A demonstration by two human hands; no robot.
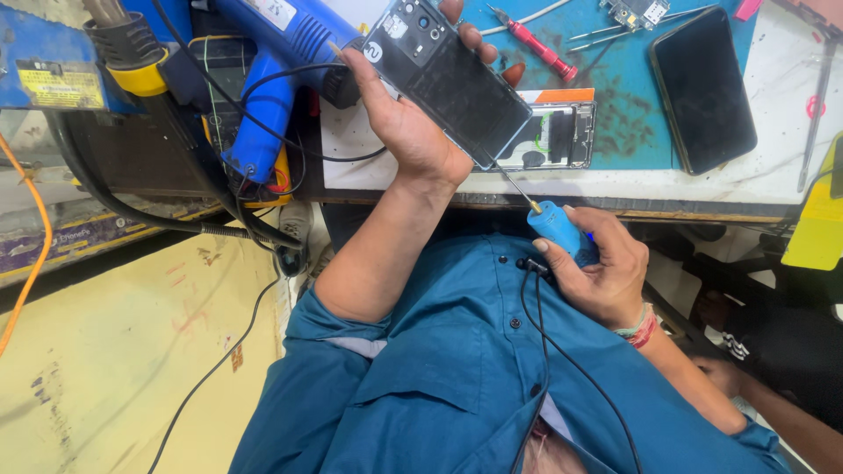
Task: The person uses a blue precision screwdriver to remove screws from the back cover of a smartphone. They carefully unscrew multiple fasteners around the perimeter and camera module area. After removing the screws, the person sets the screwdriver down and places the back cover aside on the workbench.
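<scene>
The dark phone body (pixel 448 79), its back cover off and the camera cutouts showing at its upper end, was held tilted above the near edge of the counter (pixel 773 175), gripped by the left hand (pixel 408 123) with the thumb along one long side and the fingers (pixel 474 37) wrapped round the far side, clamped on it. Below the counter's near edge, in front of the blue shirt, the right hand (pixel 601 268) was closed round a blue electric screwdriver (pixel 562 230), whose thin bit (pixel 516 186) pointed up to the phone body's lower corner; whether the tip touched it could not be told. Just beside the phone body, on the counter near its front edge, lay a removed phone frame (pixel 562 132) with a white and orange card under it. Further back on the blue mat (pixel 615 88) lay a red-handled screwdriver (pixel 540 46), tweezers (pixel 615 33) and a small circuit board (pixel 637 10). A black phone (pixel 702 88) lay face down toward the counter's right side, half on the mat. At the counter's left end a blue hot-air gun (pixel 272 70) rested with black cables (pixel 263 132) looped about it, and a yellow-collared tool (pixel 132 53) stood further left
</scene>
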